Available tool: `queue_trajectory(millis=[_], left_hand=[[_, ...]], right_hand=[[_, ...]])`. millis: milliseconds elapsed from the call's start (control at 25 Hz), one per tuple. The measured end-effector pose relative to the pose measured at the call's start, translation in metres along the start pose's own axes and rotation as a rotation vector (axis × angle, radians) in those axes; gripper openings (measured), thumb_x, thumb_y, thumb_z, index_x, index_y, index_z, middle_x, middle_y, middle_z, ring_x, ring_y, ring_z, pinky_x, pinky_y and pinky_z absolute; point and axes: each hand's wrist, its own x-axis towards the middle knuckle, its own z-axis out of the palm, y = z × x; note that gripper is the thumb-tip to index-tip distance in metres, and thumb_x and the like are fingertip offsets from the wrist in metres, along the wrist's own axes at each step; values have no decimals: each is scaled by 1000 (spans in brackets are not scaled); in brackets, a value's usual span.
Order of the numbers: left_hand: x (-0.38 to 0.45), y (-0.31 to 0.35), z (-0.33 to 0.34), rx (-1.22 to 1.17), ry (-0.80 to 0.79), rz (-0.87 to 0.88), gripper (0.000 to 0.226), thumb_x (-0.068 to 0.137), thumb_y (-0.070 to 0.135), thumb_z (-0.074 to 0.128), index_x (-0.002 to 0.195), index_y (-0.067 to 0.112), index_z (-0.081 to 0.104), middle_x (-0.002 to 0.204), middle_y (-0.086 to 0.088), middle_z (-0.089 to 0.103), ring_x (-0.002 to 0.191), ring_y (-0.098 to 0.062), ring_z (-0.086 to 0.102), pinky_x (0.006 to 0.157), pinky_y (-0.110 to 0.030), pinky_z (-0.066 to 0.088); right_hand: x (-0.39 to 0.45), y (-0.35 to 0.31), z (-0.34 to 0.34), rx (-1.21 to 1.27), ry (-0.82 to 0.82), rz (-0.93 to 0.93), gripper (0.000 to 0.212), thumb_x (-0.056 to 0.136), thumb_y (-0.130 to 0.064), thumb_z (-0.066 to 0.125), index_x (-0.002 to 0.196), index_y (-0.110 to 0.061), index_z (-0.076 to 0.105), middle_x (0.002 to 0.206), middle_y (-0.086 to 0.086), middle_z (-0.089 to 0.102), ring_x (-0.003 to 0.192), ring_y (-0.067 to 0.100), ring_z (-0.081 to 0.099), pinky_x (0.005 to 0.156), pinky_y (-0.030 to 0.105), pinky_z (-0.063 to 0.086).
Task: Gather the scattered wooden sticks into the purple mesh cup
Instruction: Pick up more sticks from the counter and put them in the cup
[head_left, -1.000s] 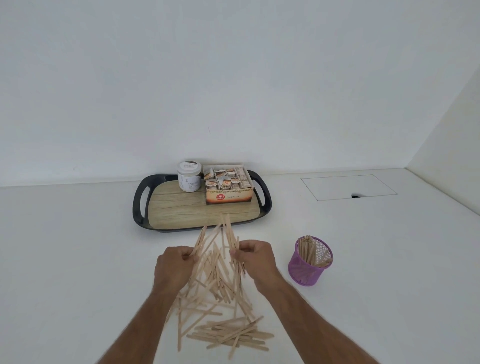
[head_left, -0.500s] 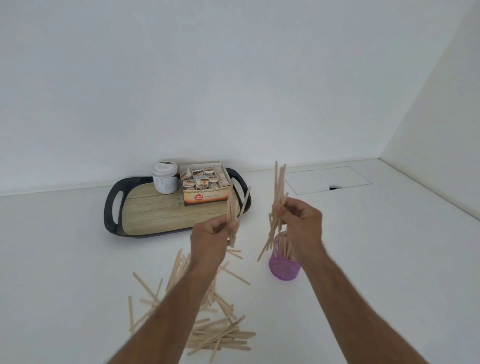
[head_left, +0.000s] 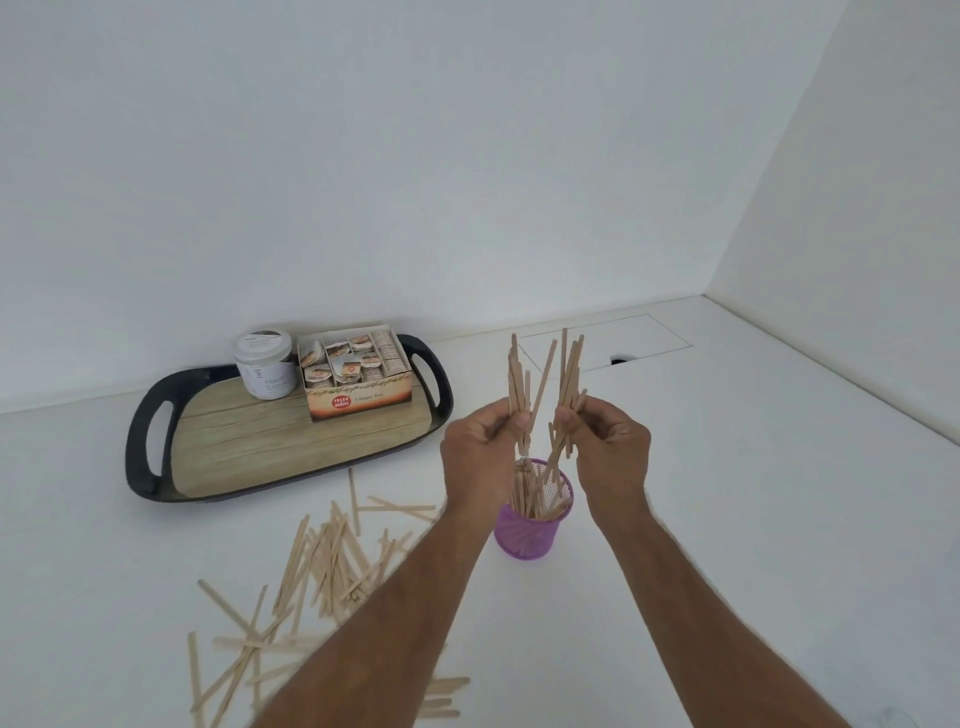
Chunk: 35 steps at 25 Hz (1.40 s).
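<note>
The purple mesh cup stands on the white table with several wooden sticks upright inside it. Directly above its mouth, my left hand grips a small bundle of sticks held upright. My right hand sits close beside it, closed on another bundle of sticks whose lower ends point down at the cup. Many loose sticks lie scattered on the table to the left of the cup and under my left forearm.
A black-rimmed tray with a wood-look base sits at the back left, carrying a white-lidded jar and an open tea box. A rectangular hatch outline marks the table by the back wall. A side wall rises at right.
Both hands have come together above the cup, the left carrying its sticks rightward to meet the right. The camera has shifted, so the cup sits more central.
</note>
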Motion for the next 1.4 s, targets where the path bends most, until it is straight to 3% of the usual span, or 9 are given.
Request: queue_trajectory(millis=[160,320,520,680,840,1000,1120,1240,1400], left_hand=[[-12,-29,-5,214,-38,-12,36,88,12,70,82,47,75,78,18,76,76,-8,72,70,-23,57],[-21,-45,-12,464,-111,66,16,88,18,70,98,27,77,82,16,76,76,-5,69,70,-19,54],[-27,-46,-12,515,-157,141,19,88,15,68,102,23,78,93,13,76,85,-1,66,72,-3,45],[-28,-47,-15,488,-176,144,25,89,14,68,109,26,76,105,13,75,101,-2,64,89,-15,48],[-27,-49,-19,506,-161,193,27,89,15,68,108,32,76,101,20,74,97,5,63,85,-11,46],[-25,-55,-28,527,-133,189,20,90,22,67,105,31,76,97,23,74,93,11,62,82,-11,47],[-23,-56,-48,565,-88,104,18,88,32,70,105,27,75,98,19,73,92,2,65,82,-22,52],[-20,-51,-82,590,-16,75,21,86,34,72,105,26,73,96,15,73,86,1,66,78,-24,56],[-14,-44,-142,746,128,-36,27,83,42,73,105,27,70,92,16,70,82,-1,65,81,-29,56]], right_hand=[[-9,17,-7,-19,9,56,19,85,-2,73,80,-20,78,71,5,73,64,15,64,64,24,55],[-20,33,-12,-86,4,111,22,84,-3,75,81,-23,79,78,6,77,70,16,68,72,32,58],[-31,41,-14,-112,-55,130,24,86,-8,73,86,-30,80,82,-2,79,76,14,74,67,22,56],[-34,49,-13,-160,-45,164,21,89,-11,73,93,-31,80,91,-3,78,86,26,73,73,37,59],[-38,54,-14,-380,-55,-10,28,91,-9,69,98,-35,77,105,-15,69,109,6,59,81,11,44],[-41,53,-17,-525,32,-138,22,84,3,73,99,-12,78,109,1,67,112,24,58,88,2,36],[-40,43,-11,-511,142,-258,20,86,-2,70,104,-8,75,111,7,66,111,28,58,93,7,38],[-40,30,7,-503,193,-363,27,84,-15,63,110,-12,72,115,0,62,110,16,53,98,30,45],[-57,23,45,-527,30,-616,24,84,-22,66,107,-16,71,111,-6,61,105,12,56,90,38,50]])
